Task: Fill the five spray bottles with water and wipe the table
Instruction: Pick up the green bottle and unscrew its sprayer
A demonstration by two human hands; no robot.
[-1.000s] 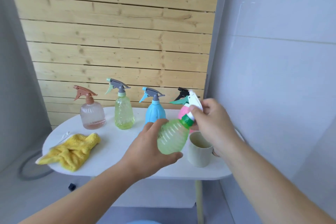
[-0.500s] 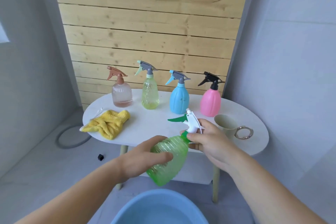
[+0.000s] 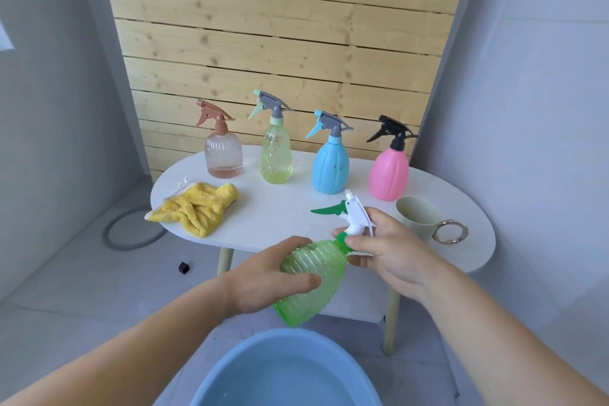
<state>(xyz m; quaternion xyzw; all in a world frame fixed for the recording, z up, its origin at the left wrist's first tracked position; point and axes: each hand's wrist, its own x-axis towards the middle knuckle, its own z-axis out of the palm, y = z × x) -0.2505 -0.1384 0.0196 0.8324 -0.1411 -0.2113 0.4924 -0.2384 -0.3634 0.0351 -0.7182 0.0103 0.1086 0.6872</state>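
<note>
My left hand (image 3: 270, 277) grips the ribbed body of a green spray bottle (image 3: 318, 277), tilted in front of the table's near edge and above a blue basin (image 3: 280, 372). My right hand (image 3: 392, 250) holds its white spray head (image 3: 357, 217) at the green collar. On the white oval table (image 3: 280, 211) stand a clear brownish bottle (image 3: 223, 155), a yellow-green bottle (image 3: 276, 158), a blue bottle (image 3: 330, 165) and a pink bottle (image 3: 388, 171) in a row. A yellow cloth (image 3: 197, 208) lies crumpled at the table's left end.
A pale cup (image 3: 417, 214) with a metal ring handle (image 3: 450, 231) stands at the table's right, just behind my right hand. Wood-plank wall behind, grey walls at both sides. A grey ring (image 3: 131, 227) and a small black object (image 3: 184, 268) lie on the floor at left.
The green bottle and both hands came down and toward me, from over the table to in front of its edge. The view dropped, and the blue basin came into sight.
</note>
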